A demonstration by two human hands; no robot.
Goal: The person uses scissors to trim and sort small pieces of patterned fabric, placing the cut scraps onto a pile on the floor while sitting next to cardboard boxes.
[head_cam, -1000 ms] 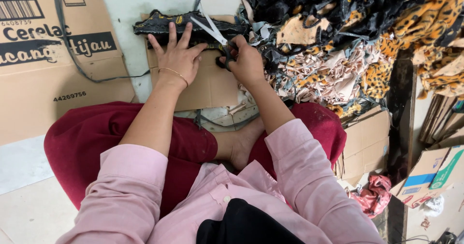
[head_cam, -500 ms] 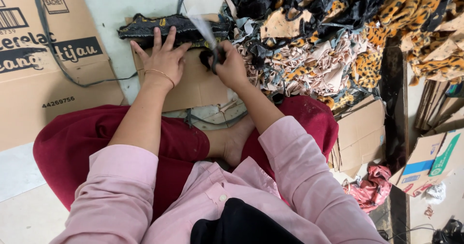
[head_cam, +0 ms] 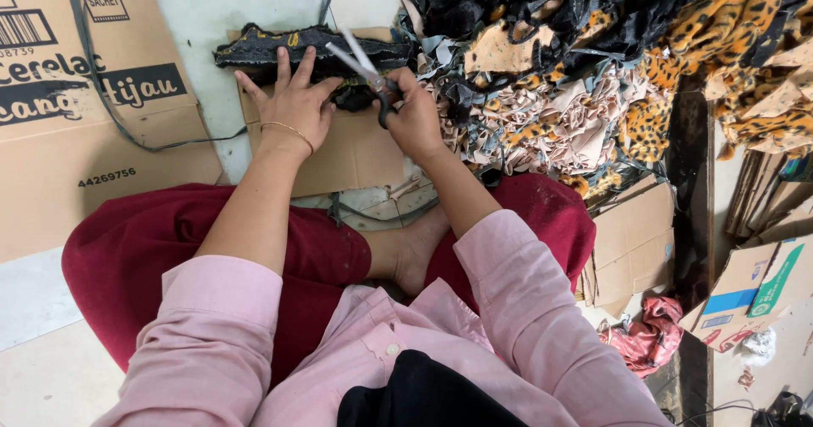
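The black fabric strip (head_cam: 313,48) lies stretched lengthwise across the far edge of the small cardboard sheet (head_cam: 356,152), dark with yellowish flecks and ragged edges; its left end overhangs the sheet's corner. The scissors (head_cam: 364,67) are steel-bladed with dark handles, blades parted and pointing away and to the left, over the strip's right half. The left hand (head_cam: 292,105) lies flat, fingers spread, pressing the strip's middle against the sheet. The right hand (head_cam: 415,114) grips the scissor handles at the strip's right end.
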